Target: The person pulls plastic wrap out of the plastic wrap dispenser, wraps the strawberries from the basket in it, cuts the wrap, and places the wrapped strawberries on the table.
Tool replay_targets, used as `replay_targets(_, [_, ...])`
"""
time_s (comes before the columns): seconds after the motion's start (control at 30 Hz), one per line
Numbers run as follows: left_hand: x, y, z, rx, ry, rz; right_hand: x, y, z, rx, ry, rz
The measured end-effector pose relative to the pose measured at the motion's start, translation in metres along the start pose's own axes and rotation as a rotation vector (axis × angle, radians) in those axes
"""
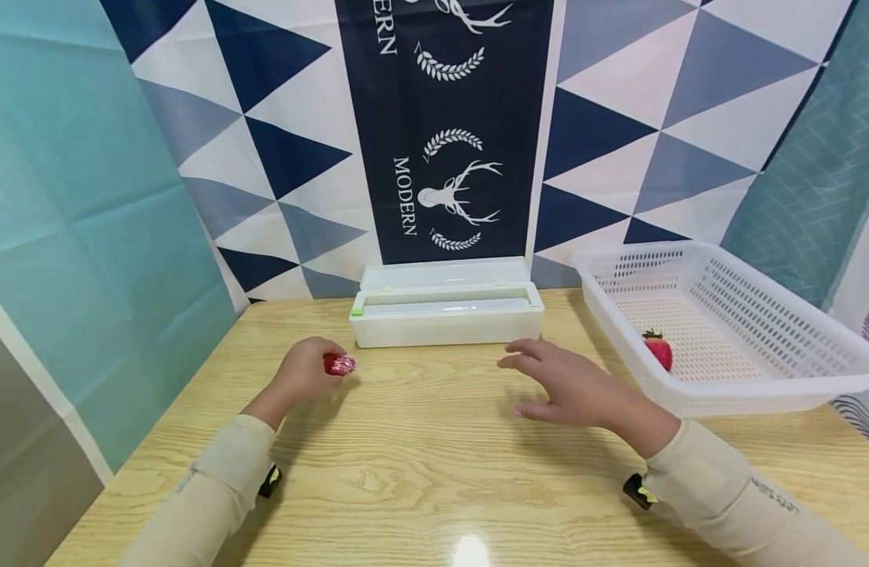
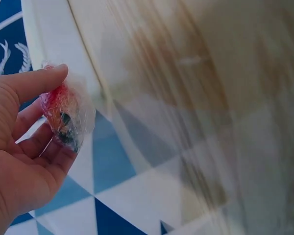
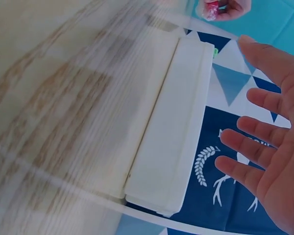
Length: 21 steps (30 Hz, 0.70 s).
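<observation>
In the head view the left hand (image 1: 310,368) holds a red strawberry (image 1: 339,364) wrapped in clear film above the left of the table. The left wrist view shows thumb and fingers of the hand (image 2: 32,132) round the wrapped strawberry (image 2: 63,115), its green leaves visible through the film. The right hand (image 1: 569,386) is over the table with spread fingers and nothing held; in the right wrist view the hand (image 3: 279,132) is beside the white box (image 3: 171,122). That box (image 1: 448,327) stands at the back with its lid raised.
A white perforated basket (image 1: 781,386) stands at the right with an unwrapped strawberry (image 1: 659,350) inside, near its left wall. The wooden table (image 1: 406,472) meets a patterned cloth (image 1: 299,157) at the back and a teal cloth (image 1: 87,197) at the left.
</observation>
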State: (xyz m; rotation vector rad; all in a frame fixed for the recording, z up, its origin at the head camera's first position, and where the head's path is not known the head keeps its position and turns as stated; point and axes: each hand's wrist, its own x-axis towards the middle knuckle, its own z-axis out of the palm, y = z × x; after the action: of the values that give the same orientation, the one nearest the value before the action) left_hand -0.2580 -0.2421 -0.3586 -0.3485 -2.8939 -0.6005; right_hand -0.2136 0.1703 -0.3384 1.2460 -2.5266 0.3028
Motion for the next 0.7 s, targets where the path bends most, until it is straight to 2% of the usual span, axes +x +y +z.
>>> replay_targets(0.33, [0.014, -0.025, -0.002, 0.023, -0.013, -0.151, -0.001, -0.001, 0.003, -0.002, 0.0, -0.008])
replay_targets(0.7, [0.025, -0.04, -0.007, 0.024, -0.019, -0.246, -0.001, 0.0, 0.006, -0.01, -0.006, -0.03])
